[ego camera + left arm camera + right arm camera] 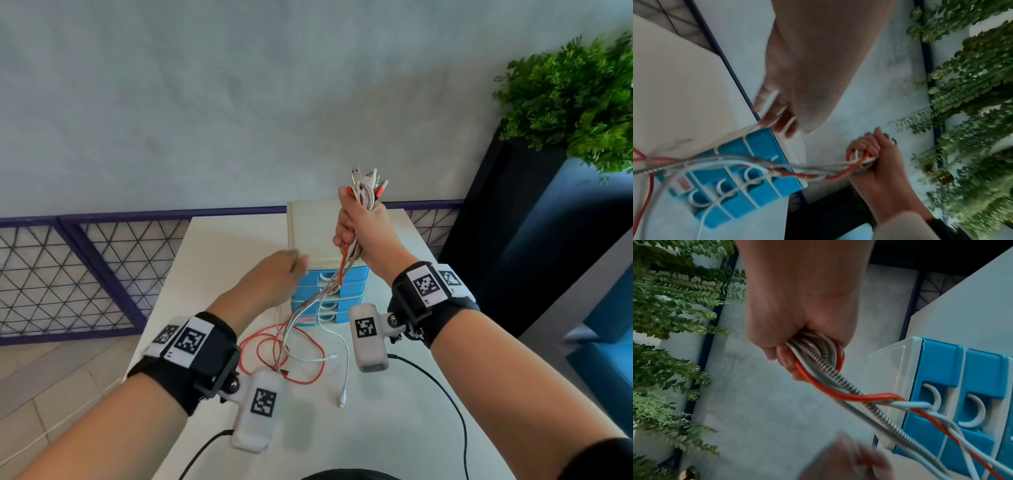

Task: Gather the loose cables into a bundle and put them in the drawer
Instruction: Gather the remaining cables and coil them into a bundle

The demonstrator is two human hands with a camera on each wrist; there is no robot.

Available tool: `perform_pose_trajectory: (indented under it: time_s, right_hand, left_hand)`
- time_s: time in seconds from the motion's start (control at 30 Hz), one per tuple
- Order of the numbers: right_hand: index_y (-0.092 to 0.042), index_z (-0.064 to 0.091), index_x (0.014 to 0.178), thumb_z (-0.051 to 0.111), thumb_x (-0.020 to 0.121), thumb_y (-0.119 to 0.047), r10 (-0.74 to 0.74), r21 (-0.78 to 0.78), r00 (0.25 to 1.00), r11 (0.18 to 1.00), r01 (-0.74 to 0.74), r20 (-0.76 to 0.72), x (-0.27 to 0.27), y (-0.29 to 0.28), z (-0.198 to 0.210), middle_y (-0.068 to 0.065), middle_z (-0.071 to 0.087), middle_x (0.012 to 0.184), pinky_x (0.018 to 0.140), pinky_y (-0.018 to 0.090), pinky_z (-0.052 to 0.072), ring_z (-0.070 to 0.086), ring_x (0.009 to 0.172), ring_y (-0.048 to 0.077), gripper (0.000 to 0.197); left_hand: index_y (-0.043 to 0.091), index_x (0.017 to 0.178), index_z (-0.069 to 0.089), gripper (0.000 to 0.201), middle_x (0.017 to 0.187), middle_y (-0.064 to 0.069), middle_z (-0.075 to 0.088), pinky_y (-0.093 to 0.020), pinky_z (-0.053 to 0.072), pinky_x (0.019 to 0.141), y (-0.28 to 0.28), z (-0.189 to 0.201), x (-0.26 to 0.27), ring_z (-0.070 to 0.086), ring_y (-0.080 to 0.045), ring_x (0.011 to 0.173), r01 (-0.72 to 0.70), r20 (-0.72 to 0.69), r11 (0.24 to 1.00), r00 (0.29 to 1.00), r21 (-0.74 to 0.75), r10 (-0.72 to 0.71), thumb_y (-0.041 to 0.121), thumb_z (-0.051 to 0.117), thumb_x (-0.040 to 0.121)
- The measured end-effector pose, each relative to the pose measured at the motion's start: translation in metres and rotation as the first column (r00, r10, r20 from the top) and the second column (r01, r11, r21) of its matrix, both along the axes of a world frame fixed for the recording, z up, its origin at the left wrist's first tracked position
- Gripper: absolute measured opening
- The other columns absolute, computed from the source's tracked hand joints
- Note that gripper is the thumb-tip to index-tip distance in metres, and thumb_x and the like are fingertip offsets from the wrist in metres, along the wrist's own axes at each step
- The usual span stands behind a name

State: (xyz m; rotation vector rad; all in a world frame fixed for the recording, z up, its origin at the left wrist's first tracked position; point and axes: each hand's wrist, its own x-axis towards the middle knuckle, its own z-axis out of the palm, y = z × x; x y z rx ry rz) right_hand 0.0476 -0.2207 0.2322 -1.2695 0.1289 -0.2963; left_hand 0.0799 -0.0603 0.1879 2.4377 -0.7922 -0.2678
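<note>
Left wrist cam [260,407] is hanging closest, w/ left hand [274,274] blurring beside the cables [367,193], cant tell if it's gripping any. Right hand [363,233] is clamping those cables in a tight fist above the blue drawer box [356,289], tails trailing onto the table [219,260].

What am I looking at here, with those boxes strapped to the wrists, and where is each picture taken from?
No machine here: a person works with two bare hands. The picture showing both arms comes from a camera on their head; the other two come from white box cameras with black-and-white square markers strapped to each wrist, looking along the fingers. The right hand grips a bundle of red, white and metal-wound charging cables, plugs pointing up. The left hand reaches to the hanging strands; it is too blurred to tell whether it holds one. The loose cable ends trail on the white table, in front of a small plastic chest with blue drawers.
</note>
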Motion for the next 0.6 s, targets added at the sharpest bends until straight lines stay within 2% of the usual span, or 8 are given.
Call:
perform_pose_trajectory:
  time_s: [0.07, 0.1, 0.13, 0.2, 0.27, 0.33, 0.43, 0.6]
  right_hand:
    - [-0.017, 0.043, 0.068, 0.056, 0.096, -0.028, 0.066, 0.090, 0.998, 0.994, -0.067, 0.017, 0.000, 0.004, 0.001, -0.005, 0.030, 0.044, 0.043, 0.026, 0.042, 0.034, 0.034, 0.010, 0.033]
    - [-0.017, 0.043, 0.068, 0.055, 0.097, -0.029, 0.096, 0.141, 0.995, 0.985, -0.099, 0.026, 0.000, 0.006, 0.001, -0.005, 0.030, 0.044, 0.042, 0.025, 0.042, 0.034, 0.034, 0.009, 0.033]
    - [-0.017, 0.042, 0.068, 0.054, 0.097, -0.029, 0.124, 0.192, 0.992, 0.973, -0.128, 0.035, 0.000, 0.006, 0.002, -0.006, 0.030, 0.044, 0.041, 0.024, 0.041, 0.033, 0.034, 0.008, 0.033]
    - [-0.018, 0.043, 0.069, 0.051, 0.098, -0.031, 0.177, 0.293, 0.983, 0.938, -0.184, 0.051, -0.001, 0.005, 0.006, -0.008, 0.030, 0.044, 0.039, 0.022, 0.039, 0.031, 0.033, 0.006, 0.033]
    - [-0.018, 0.043, 0.070, 0.049, 0.098, -0.034, 0.209, 0.396, 0.976, 0.892, -0.218, 0.066, -0.004, -0.001, 0.011, -0.010, 0.029, 0.042, 0.037, 0.020, 0.036, 0.029, 0.032, 0.003, 0.033]
    - [-0.019, 0.043, 0.070, 0.047, 0.098, -0.036, 0.202, 0.448, 0.976, 0.868, -0.215, 0.077, -0.007, -0.009, 0.013, -0.010, 0.029, 0.041, 0.036, 0.018, 0.035, 0.028, 0.031, 0.002, 0.034]
    - [-0.018, 0.042, 0.071, 0.045, 0.099, -0.035, 0.196, 0.443, 0.979, 0.874, -0.199, 0.052, -0.010, -0.018, 0.011, -0.009, 0.030, 0.039, 0.034, 0.017, 0.033, 0.028, 0.030, 0.002, 0.033]
    - [-0.018, 0.042, 0.071, 0.044, 0.100, -0.035, 0.213, 0.424, 0.977, 0.885, -0.194, 0.001, -0.015, -0.025, 0.006, -0.010, 0.031, 0.039, 0.033, 0.016, 0.033, 0.029, 0.029, 0.002, 0.034]
  left_hand:
    - [0.018, 0.091, 0.062, 0.048, 0.102, 0.000, 0.065, -0.026, 0.041, 0.089, -0.012, 0.006, -0.011, 0.058, -0.016, 0.101, 0.025, -0.132, 0.941, 0.988, -0.336, -0.074, 0.043, 0.021, 0.101]
    - [0.019, 0.088, 0.065, 0.057, 0.101, 0.003, 0.066, -0.020, 0.040, 0.091, -0.016, 0.007, -0.018, 0.060, -0.009, 0.100, 0.061, -0.204, 0.917, 0.967, -0.395, -0.153, 0.047, 0.016, 0.099]
    - [0.017, 0.084, 0.067, 0.067, 0.094, 0.005, 0.068, -0.014, 0.040, 0.089, -0.018, 0.004, -0.024, 0.062, -0.002, 0.093, 0.105, -0.256, 0.906, 0.940, -0.410, -0.225, 0.049, 0.010, 0.098]
    - [0.003, 0.076, 0.063, 0.080, 0.068, 0.002, 0.063, -0.007, 0.041, 0.069, -0.020, -0.005, -0.033, 0.061, 0.004, 0.064, 0.151, -0.323, 0.892, 0.896, -0.426, -0.306, 0.050, 0.002, 0.097]
    - [0.001, 0.063, 0.053, 0.086, 0.047, 0.001, 0.049, -0.013, 0.044, 0.060, -0.018, -0.016, -0.035, 0.054, -0.005, 0.043, 0.154, -0.392, 0.888, 0.855, -0.433, -0.339, 0.064, 0.002, 0.089]
    - [0.011, 0.053, 0.043, 0.077, 0.036, 0.006, 0.035, -0.023, 0.049, 0.064, -0.012, -0.025, -0.036, 0.044, -0.012, 0.033, 0.140, -0.474, 0.905, 0.814, -0.402, -0.337, 0.074, 0.005, 0.077]
    - [0.018, 0.051, 0.041, 0.069, 0.040, 0.004, 0.024, -0.029, 0.052, 0.066, 0.000, -0.026, -0.034, 0.029, -0.016, 0.033, 0.018, -0.595, 0.893, 0.739, -0.450, -0.315, 0.068, 0.009, 0.086]
    - [0.015, 0.061, 0.051, 0.063, 0.045, 0.004, 0.025, -0.015, 0.035, 0.045, 0.001, -0.016, -0.029, 0.025, -0.010, 0.040, 0.019, -0.631, 0.889, 0.697, -0.458, -0.341, 0.068, 0.023, 0.082]
